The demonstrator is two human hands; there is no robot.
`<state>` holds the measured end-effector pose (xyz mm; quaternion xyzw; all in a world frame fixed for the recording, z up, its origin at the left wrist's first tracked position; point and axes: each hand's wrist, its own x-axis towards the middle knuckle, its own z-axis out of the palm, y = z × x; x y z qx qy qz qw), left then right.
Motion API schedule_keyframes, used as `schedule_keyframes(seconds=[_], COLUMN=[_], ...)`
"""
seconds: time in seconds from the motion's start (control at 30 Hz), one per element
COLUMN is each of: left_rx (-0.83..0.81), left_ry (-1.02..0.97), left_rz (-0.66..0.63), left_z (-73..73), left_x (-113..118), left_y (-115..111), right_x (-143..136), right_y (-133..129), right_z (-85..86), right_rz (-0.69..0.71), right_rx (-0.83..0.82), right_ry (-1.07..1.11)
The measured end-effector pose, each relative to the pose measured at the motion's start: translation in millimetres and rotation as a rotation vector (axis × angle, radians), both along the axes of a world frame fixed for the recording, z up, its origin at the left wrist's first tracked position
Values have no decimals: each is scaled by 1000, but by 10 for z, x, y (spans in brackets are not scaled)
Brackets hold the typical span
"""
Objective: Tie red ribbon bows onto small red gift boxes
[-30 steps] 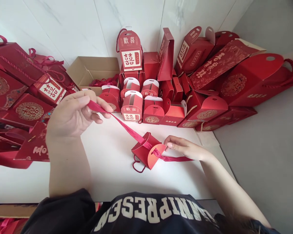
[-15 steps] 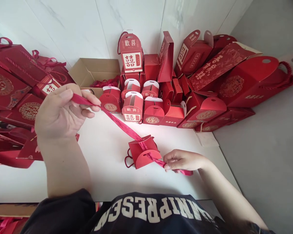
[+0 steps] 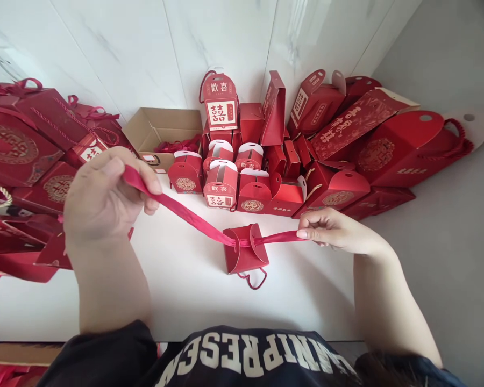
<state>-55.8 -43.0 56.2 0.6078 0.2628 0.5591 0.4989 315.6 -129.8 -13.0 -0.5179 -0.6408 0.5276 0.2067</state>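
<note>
A small red box (image 3: 245, 259) stands on the white table, its two rounded flaps leaning toward each other at the top. A dark red ribbon (image 3: 189, 216) runs through the slots of both flaps. My left hand (image 3: 111, 196), raised at the left, pinches one end of the ribbon between thumb and fingers. On the other side my right hand (image 3: 326, 231) is closed on the ribbon's shorter stretch. A twisted red cord (image 3: 255, 282) loops out from the box's near side onto the table.
Rows of red gift boxes (image 3: 221, 185) line the back of the white table (image 3: 185, 301). Larger red boxes (image 3: 395, 156) fill the right corner, and more (image 3: 16, 145) are piled at the left. An open cardboard box (image 3: 165, 122) holding red ribbons stands by the wall.
My right hand has moved up and to the right with the ribbon. The small box has turned, so its cord now lies on the near side. My left hand has shifted slightly down.
</note>
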Motion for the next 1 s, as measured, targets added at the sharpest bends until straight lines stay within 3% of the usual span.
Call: schedule_keyframes(seconds=[0.17, 0.33, 0.5, 0.7, 1.0], left_rx=[-4, -74, 13, 41, 22], left_ry=[-7, 24, 186, 79, -18], left_rz=[-137, -291, -158, -255, -197], left_z=[-31, 99, 184, 126, 113], left_x=[127, 411, 798, 1087, 1218], left_y=[6, -48, -77, -57, -59], right_x=[-166, -394, -628, -789, -950], right_y=[94, 203, 274, 337, 211], right_z=[222, 526, 739, 793, 769], right_rz=[-78, -217, -243, -298, -451], right_rx=[126, 474, 764, 813, 991], right_ry=[120, 258, 305, 409, 364])
